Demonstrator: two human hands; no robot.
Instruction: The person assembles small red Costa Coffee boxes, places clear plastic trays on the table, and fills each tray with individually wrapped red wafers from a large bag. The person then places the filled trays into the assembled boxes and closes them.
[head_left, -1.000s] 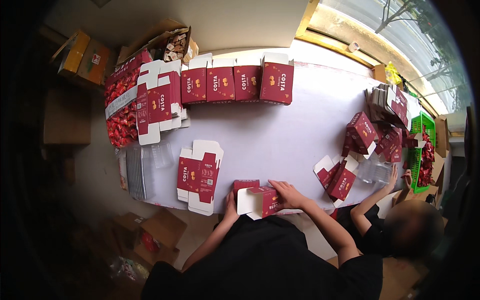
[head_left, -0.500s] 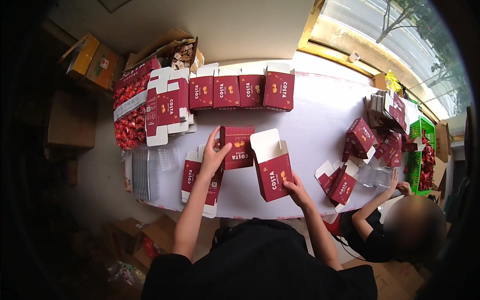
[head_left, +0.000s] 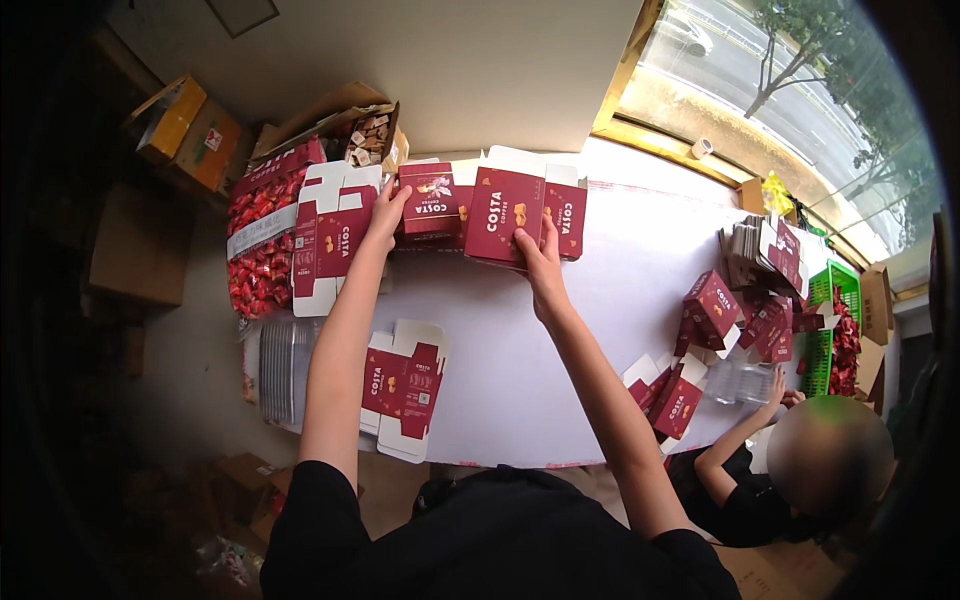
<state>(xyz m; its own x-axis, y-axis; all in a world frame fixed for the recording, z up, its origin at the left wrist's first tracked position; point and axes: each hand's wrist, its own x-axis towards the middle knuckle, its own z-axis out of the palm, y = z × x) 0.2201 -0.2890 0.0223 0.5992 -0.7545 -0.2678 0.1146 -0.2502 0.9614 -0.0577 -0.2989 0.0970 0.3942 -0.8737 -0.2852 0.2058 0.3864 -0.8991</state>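
Observation:
At the far side of the table, my left hand grips the left side of a small maroon carton, its fingers closed on the edge. Beside it, my right hand holds a taller maroon carton with white flaps standing open at the top. Both cartons are in front of a row of similar cartons, mostly hidden behind them; one row carton shows at the right end. Nearer my body lies a flattened carton blank, on top of another blank.
Left on the table are stacked flat cartons, a bag of red-wrapped sweets and clear plastic trays. At right, a co-worker's hands are near clear trays, loose cartons and a green basket.
Both hands have moved away from my body with their cartons, from the table's middle to the row at the far side. The flattened blank near me is now uncovered.

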